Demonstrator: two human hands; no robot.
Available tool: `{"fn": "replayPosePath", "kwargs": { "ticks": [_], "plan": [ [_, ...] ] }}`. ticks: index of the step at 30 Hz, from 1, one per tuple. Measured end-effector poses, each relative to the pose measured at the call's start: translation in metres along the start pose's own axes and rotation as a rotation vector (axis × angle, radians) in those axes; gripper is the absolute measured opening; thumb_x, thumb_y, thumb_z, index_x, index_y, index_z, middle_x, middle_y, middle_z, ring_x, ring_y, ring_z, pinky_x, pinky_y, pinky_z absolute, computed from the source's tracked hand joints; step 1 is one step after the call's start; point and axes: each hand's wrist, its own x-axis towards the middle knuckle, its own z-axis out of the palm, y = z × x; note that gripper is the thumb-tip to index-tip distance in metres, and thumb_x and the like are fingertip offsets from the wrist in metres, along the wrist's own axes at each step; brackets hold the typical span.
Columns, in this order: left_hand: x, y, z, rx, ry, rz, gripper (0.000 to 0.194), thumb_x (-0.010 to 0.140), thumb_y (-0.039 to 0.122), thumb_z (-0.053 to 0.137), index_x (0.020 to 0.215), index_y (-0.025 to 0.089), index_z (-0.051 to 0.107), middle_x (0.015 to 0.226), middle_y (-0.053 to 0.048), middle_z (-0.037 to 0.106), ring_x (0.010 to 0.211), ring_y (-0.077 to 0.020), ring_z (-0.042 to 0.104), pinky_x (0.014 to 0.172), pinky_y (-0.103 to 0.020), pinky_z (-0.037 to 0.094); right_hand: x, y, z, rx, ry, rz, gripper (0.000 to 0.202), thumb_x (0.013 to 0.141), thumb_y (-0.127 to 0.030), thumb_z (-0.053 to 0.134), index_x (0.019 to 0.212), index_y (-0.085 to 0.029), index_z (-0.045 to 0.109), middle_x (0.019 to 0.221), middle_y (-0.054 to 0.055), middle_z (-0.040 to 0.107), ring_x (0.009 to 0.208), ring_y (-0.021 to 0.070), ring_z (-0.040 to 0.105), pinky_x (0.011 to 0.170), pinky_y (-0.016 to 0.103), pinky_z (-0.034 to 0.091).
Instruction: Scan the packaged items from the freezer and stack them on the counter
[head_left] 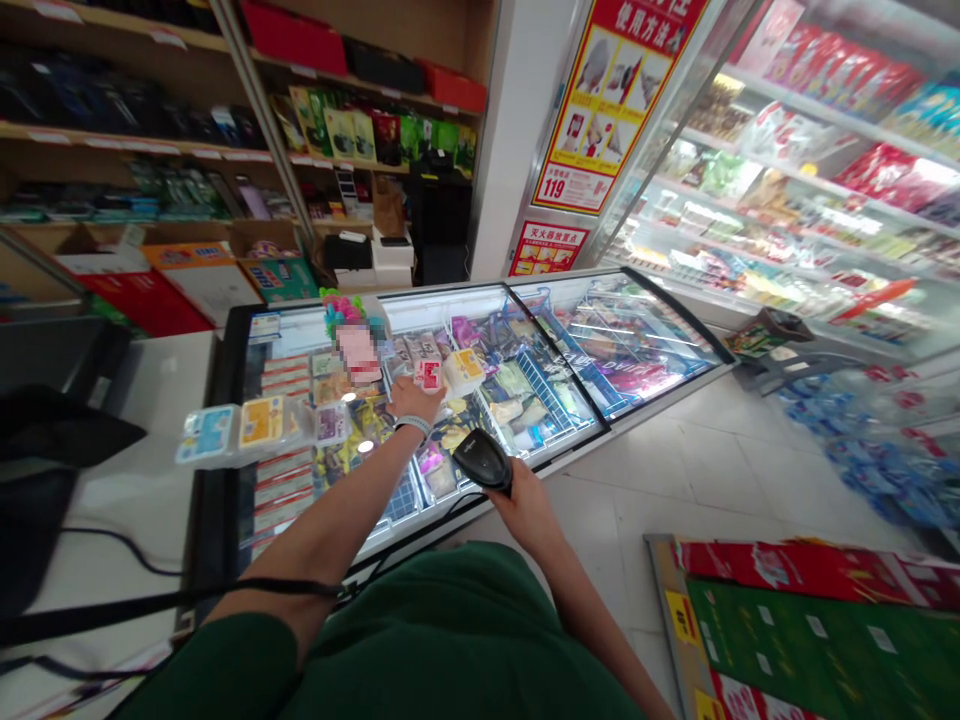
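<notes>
Centre frame: our right hand (519, 497) clasps barcode scanner (480, 458) from behind, seemingly leaving front unobstructed. Our left hand (416, 402) touches red-labelled pack (428, 376) atop glass-topped freezer (675, 312); whether left fingers grip, we cannot tell.

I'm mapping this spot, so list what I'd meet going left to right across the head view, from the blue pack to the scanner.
Blue pack → orange pack → purple pack → red pack → scanner.
</notes>
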Motion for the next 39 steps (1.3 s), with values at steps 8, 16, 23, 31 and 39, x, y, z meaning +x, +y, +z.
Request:
{"fn": "replayPosePath", "kwargs": {
  "ticks": [8,16,23,31,39],
  "plan": [
    [0.0,-0.05,-0.04,0.037,0.018,0.254,0.06,0.067,0.043,0.073,0.119,0.019,0.054,0.122,-0.013,0.057,0.12,-0.0315,0.047,0.103,-0.047,0.029,0.008,-0.001,0.003,-0.026,-0.024,-0.018,0.016,0.081,-0.019,0.058,0.096,-0.017,0.053,0.096,0.009,0.062,0.089,0.0233,0.06,0.077,0.032,0.044],
    [-0.024,-0.107,-0.098,0.106,0.18,0.465,0.06,0.075,0.042,0.066,0.13,0.021,0.051,0.132,-0.013,0.052,0.127,-0.0305,0.041,0.114,-0.046,0.006,0.03,-0.032,0.014,-0.015,-0.104,-0.156,0.02,0.081,-0.017,0.059,0.099,-0.018,0.051,0.097,0.007,0.061,0.09,0.0219,0.059,0.076,0.031,0.044],
    [-0.042,-0.133,-0.128,0.12,0.25,0.389,0.056,0.076,0.044,0.065,0.127,0.022,0.054,0.131,-0.013,0.052,0.127,-0.0312,0.041,0.114,-0.047,0.005,0.04,-0.055,0.035,-0.042,-0.178,-0.273,0.017,0.082,-0.018,0.058,0.097,-0.017,0.051,0.094,0.008,0.06,0.088,0.0227,0.059,0.075,0.031,0.043],
    [-0.047,-0.153,-0.132,0.132,0.332,0.334,0.06,0.074,0.049,0.067,0.125,0.021,0.054,0.129,-0.013,0.053,0.124,-0.0303,0.043,0.114,-0.046,0.007,0.043,-0.061,0.045,-0.037,-0.197,-0.316,0.02,0.084,-0.021,0.057,0.103,-0.018,0.052,0.097,0.007,0.06,0.089,0.0221,0.059,0.076,0.03,0.043],
    [-0.04,-0.178,-0.099,0.095,0.251,-0.045,0.063,0.067,0.055,0.07,0.116,0.018,0.056,0.116,-0.014,0.056,0.111,-0.0338,0.051,0.095,-0.047,0.038,0.04,-0.053,0.042,-0.004,-0.201,-0.269,0.017,0.082,-0.019,0.058,0.098,-0.018,0.052,0.095,0.007,0.06,0.09,0.0222,0.058,0.076,0.03,0.043]
  ]
}}
